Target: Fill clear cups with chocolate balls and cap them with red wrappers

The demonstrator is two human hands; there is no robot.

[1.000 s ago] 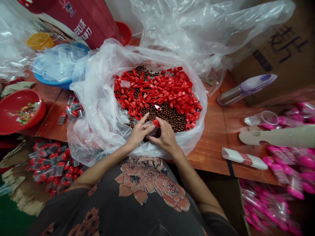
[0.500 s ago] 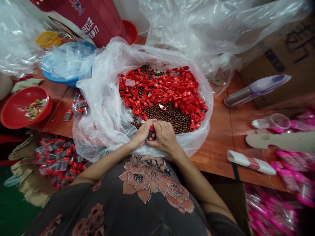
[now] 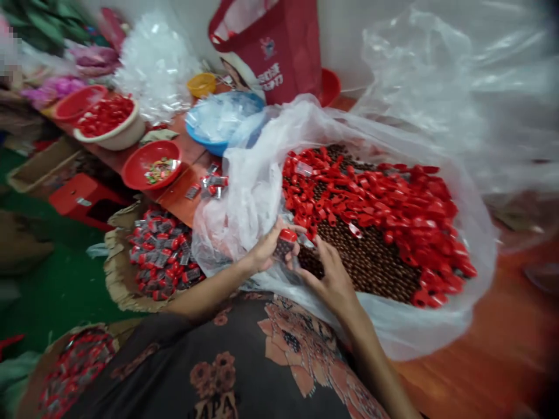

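My left hand is closed around a small clear container with a red cap, and dark brown balls show through its wall. To its right, my right hand has its fingers spread and appears to hold nothing; whether a fingertip touches the container I cannot tell. Both hands are over the near left edge of a big translucent plastic bag. Inside that bag lie many small brown balls and a heap of red plastic pieces, some of them scoop-shaped.
Capped containers fill a torn cardboard box at the left, with more in a lower box. A few filled containers lie on the wooden table. Beyond are a red bowl, a blue basin and a dark red bag.
My view has swung left. My hands, together around the container over the bag before, are now apart: the left has the container, and the right has let go with its fingers spread.
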